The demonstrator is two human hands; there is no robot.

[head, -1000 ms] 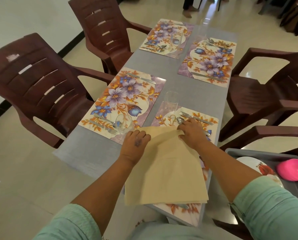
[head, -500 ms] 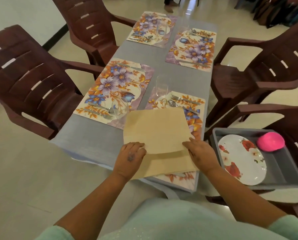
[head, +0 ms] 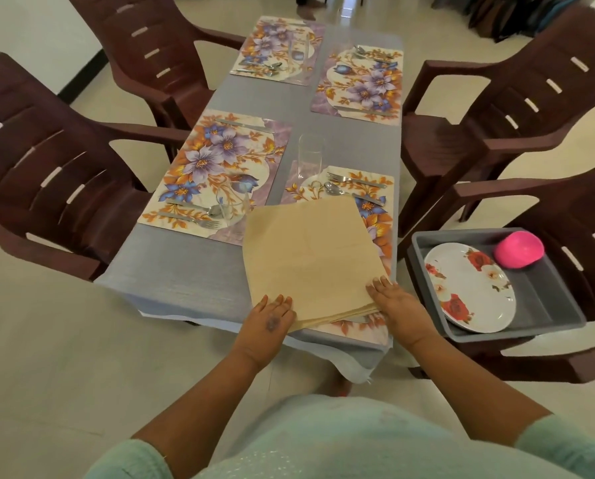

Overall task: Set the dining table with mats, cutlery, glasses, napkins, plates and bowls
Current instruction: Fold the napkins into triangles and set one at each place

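Note:
A folded beige napkin stack [head: 310, 261] lies on the near right floral mat [head: 379, 233], covering most of it. My left hand [head: 268, 319] rests with straight fingers on the stack's near left corner. My right hand [head: 396, 302] presses on its near right corner, thumb at the layered edge. A fork and spoon [head: 351, 188] and a clear glass [head: 310, 157] sit at the far end of that mat. The near left mat [head: 216, 167] holds cutlery and a glass [head: 232, 209]. Two far mats [head: 361, 84] also carry cutlery.
A grey tub [head: 545, 305] on the chair at my right holds a flowered plate [head: 469, 288] and a pink bowl [head: 519, 248] upside down. Brown plastic chairs [head: 47, 174] stand along both sides of the grey table [head: 185, 271]. A person's feet show at the far end.
The napkin was folded toward me; both hands moved from its far edge to its near corners. My view shifted back and right, bringing the tub into view.

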